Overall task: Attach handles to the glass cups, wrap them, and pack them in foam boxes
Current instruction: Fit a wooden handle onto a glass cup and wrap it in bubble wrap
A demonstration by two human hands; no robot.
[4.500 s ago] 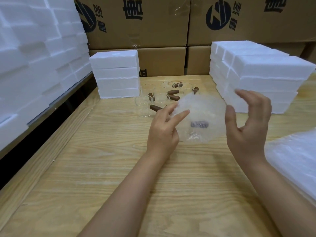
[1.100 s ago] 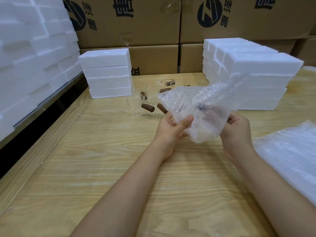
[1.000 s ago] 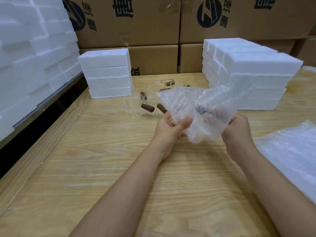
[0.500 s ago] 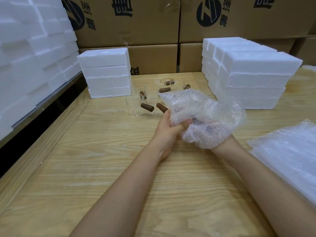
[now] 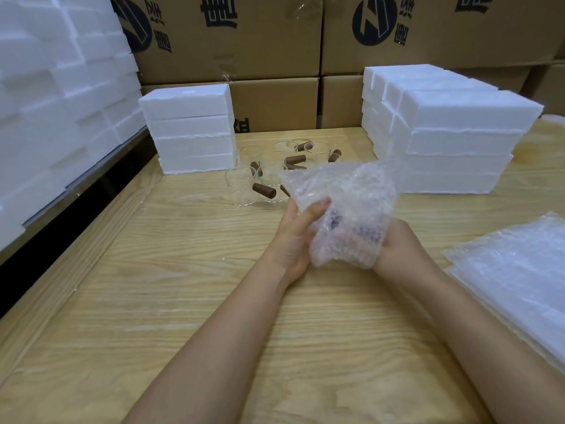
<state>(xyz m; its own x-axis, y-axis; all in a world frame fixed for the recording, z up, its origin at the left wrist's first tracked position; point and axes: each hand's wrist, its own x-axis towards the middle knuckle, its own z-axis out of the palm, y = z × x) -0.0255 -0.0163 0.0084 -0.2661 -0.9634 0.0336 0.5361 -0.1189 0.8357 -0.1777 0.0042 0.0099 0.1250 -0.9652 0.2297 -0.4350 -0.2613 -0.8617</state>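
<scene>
A glass cup bundled in bubble wrap (image 5: 345, 209) is held above the wooden table (image 5: 171, 301) between both hands; its brown handle shows dimly through the plastic. My left hand (image 5: 295, 237) grips the bundle's left side, thumb pressed on the front. My right hand (image 5: 403, 249) holds the right side, its fingers mostly hidden under the wrap. Behind the bundle stand several clear glass cups with brown handles (image 5: 264, 191).
A short stack of white foam boxes (image 5: 189, 130) stands at the back left, a larger stack (image 5: 452, 136) at the back right. More foam is piled along the left edge (image 5: 55, 96). Bubble wrap sheets (image 5: 519, 280) lie at right. Cardboard cartons (image 5: 275, 41) line the back.
The loose upper flap of bubble wrap has been folded down over the cup, and the bundle is now tighter. Both hands have closed in round it and turned it slightly.
</scene>
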